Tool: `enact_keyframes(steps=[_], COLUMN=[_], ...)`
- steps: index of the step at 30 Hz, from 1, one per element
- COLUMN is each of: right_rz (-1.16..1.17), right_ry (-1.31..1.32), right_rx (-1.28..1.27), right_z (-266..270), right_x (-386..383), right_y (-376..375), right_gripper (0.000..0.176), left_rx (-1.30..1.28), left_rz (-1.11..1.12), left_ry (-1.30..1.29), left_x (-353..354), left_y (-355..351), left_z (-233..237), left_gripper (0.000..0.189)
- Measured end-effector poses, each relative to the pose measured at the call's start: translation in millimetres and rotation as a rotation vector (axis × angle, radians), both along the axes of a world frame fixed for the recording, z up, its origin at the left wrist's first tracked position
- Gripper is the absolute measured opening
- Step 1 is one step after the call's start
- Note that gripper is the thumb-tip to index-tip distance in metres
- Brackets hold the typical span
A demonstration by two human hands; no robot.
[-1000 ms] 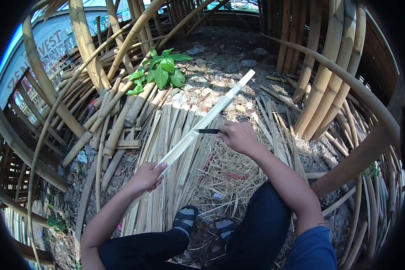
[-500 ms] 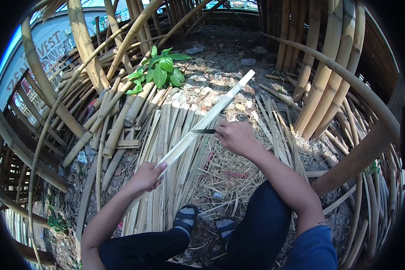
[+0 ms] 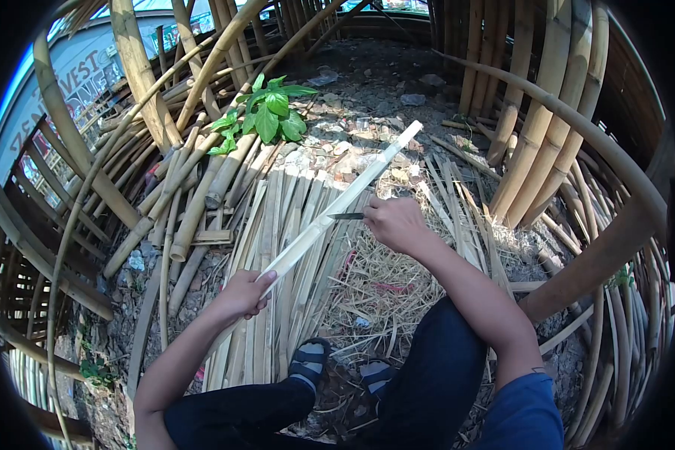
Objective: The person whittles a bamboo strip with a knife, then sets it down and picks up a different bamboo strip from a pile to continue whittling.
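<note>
My left hand (image 3: 245, 293) is closed round the lower end of a long, pale bamboo strip (image 3: 358, 184), which slants up and away to the right. In my right hand (image 3: 394, 223) is a knife (image 3: 345, 216), its dark blade pointing left. The blade's tip lies at the strip's right edge, near a node about midway along; whether it touches cannot be made out. Beneath the strip, many split bamboo slats (image 3: 277, 225) lie side by side on the ground. Thin shavings (image 3: 386, 300) are heaped below my right hand.
Upright bamboo poles (image 3: 544, 127) stand at the right, and a curved pole (image 3: 577, 124) arches across there. More poles (image 3: 146, 82) lean at the left over piled bamboo. A leafy green plant (image 3: 270, 112) grows ahead. My sandalled feet (image 3: 309, 364) rest near the slats.
My right hand and the knife have shifted slightly right and up along the strip. The strip's far end has dipped a little; my left hand keeps its hold.
</note>
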State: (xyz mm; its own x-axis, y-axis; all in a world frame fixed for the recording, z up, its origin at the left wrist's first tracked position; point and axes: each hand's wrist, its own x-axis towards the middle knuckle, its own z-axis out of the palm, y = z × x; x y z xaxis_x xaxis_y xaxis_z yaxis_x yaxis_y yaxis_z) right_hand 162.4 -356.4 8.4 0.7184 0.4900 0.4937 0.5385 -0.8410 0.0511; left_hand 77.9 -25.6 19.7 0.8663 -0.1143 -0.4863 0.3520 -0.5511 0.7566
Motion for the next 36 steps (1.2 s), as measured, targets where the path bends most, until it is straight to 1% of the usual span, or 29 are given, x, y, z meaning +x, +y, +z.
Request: enact_keyframes(steps=[2,6,8,11,14,15,17,26,36], right_rz=[0.034,0.028,0.018,0.018,0.071,0.071,0.016,0.012,0.015], right_ry=[0.007,0.055,0.016,-0.026,0.045,0.047,0.037,0.133,0.101], right_rx=[0.066,0.062,-0.011,-0.062,0.0,0.0,-0.063,-0.005,-0.05], right_z=[5,10,6,2,12,8,-3,13,7], right_x=[-6,-12,-5,-2,-14,-11,-3,-15,-14], right_y=[2,6,3,4,8,7,3,6,5], right_gripper=[0.012,0.011,0.011,0.011,0.011,0.011,0.012,0.014,0.013], left_rx=[-0.008,0.001,-0.003,0.067,0.074,0.08,0.086,0.064,0.074], left_rz=[0.002,-0.003,-0.008,-0.025,-0.035,-0.036,-0.04,-0.035,-0.025], left_ry=[0.007,0.01,0.005,-0.046,-0.041,-0.036,-0.027,-0.029,-0.031], left_x=[0,1,2,-1,-1,-2,-3,-2,-5], left_y=[1,1,0,-1,0,0,-1,-1,-4], left_z=[0,-1,-2,-3,-7,-8,-10,-6,-3], left_gripper=[0.046,0.046,0.046,0.047,0.048,0.048,0.048,0.047,0.047])
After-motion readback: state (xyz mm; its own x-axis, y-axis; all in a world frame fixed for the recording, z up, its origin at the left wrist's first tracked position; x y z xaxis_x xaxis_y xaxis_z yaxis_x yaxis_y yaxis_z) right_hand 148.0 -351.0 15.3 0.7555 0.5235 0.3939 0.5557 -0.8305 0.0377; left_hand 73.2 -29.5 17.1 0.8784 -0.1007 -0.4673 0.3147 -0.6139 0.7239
